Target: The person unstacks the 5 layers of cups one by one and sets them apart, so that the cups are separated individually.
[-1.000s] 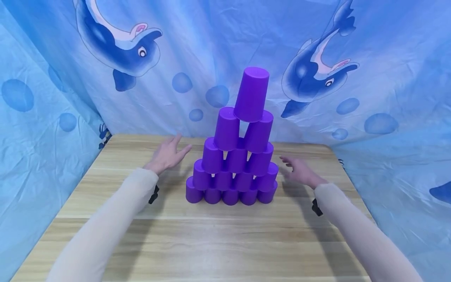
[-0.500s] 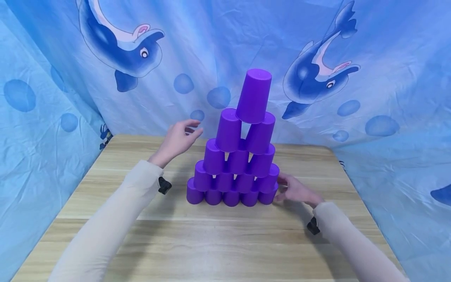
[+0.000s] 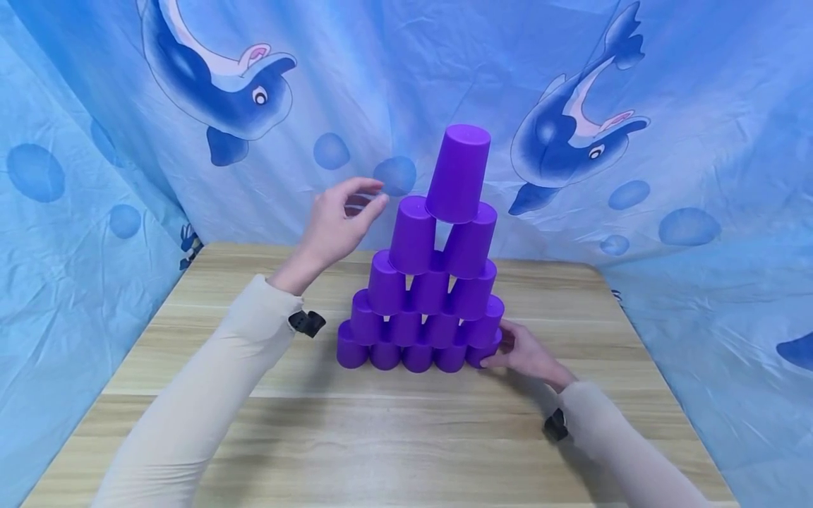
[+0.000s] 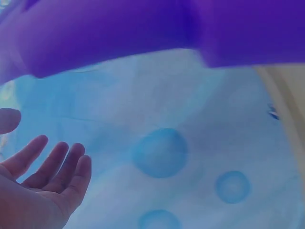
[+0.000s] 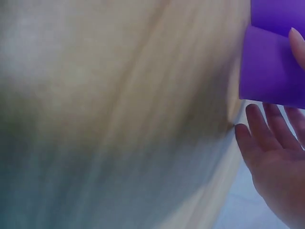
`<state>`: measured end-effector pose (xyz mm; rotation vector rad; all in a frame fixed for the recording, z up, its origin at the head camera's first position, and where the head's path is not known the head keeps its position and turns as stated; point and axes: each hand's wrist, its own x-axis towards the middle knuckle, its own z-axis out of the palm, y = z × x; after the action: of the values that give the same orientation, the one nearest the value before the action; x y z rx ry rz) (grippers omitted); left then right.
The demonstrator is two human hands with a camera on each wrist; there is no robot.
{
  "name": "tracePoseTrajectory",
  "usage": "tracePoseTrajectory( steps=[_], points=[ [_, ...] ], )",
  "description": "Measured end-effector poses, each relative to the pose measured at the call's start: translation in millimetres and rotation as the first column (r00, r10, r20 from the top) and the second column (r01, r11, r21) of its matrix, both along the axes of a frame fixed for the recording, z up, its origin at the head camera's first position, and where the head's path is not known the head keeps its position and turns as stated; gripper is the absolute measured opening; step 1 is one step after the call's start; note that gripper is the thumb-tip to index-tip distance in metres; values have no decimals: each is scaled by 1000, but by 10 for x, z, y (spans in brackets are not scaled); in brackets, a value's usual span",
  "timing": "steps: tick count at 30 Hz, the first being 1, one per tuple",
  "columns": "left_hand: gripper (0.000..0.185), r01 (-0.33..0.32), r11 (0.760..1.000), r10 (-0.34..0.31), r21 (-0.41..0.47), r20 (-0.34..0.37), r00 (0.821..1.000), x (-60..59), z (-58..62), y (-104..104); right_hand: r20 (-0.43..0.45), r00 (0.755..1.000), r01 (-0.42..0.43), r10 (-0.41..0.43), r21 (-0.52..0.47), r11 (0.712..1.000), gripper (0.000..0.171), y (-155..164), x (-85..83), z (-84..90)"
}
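Note:
A pyramid of upside-down purple cups (image 3: 416, 293) rises from the wooden table, narrowing upward to a single top cup (image 3: 459, 173). My left hand (image 3: 336, 226) is raised to the left of the upper rows, fingers loosely bent with nothing in them. Purple cups (image 4: 114, 33) cross the top of the left wrist view, apart from that hand. Low on the right, my right hand (image 3: 527, 353) is at the end cup of the bottom row, its thumb overlapping the cup's front. In the right wrist view, its relaxed fingers (image 5: 264, 129) lie right at the edge of a purple cup (image 5: 269, 71).
The wooden table (image 3: 381, 437) extends in front of and around the pyramid. Behind it hangs a blue curtain (image 3: 394, 85) printed with dolphins and bubbles, and the same cloth encloses both sides. Each wrist carries a small black device, such as the left one (image 3: 308, 323).
My left hand has risen from near the tabletop toward the upper rows, its fingers bending. My right hand has moved left and nearer to the bottom end cup. The pyramid keeps its shape.

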<state>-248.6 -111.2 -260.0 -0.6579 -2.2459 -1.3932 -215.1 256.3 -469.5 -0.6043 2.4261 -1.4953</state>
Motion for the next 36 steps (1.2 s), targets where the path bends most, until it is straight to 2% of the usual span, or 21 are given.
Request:
tracePoseTrajectory(
  steps=[5,10,13,15,19,26,32,34,36],
  points=[
    [36,12,997,-10,79,-30,1000,135,269,64,-1,999,39,-39,-2,999,71,-21,52,-29],
    [36,52,994,-50,100,-20,999,389,550,208,3,1000,27,-27,-43,999,63,-67,117,67],
    [38,88,991,-88,105,-11,996,511,655,293,-2,1000,11,-11,-76,997,61,-89,150,128],
    [43,102,990,-101,100,-9,995,522,671,331,-7,1000,11,-12,-76,997,61,-83,149,110],
    [57,106,992,-107,65,13,994,449,655,380,-1,1000,26,-26,-62,998,65,-35,123,-11],
    [75,118,993,-120,19,82,989,389,693,469,15,999,36,-35,-77,996,65,25,99,-134],
    [72,163,986,-164,20,71,984,380,705,532,2,1000,20,-20,-78,997,65,24,92,-144],
    [70,176,984,-178,28,72,981,415,723,551,-1,1000,17,-17,-81,997,64,18,100,-141],
    [68,182,983,-185,34,83,979,498,771,569,-7,1000,14,-15,-87,996,63,8,112,-130]
  ],
)
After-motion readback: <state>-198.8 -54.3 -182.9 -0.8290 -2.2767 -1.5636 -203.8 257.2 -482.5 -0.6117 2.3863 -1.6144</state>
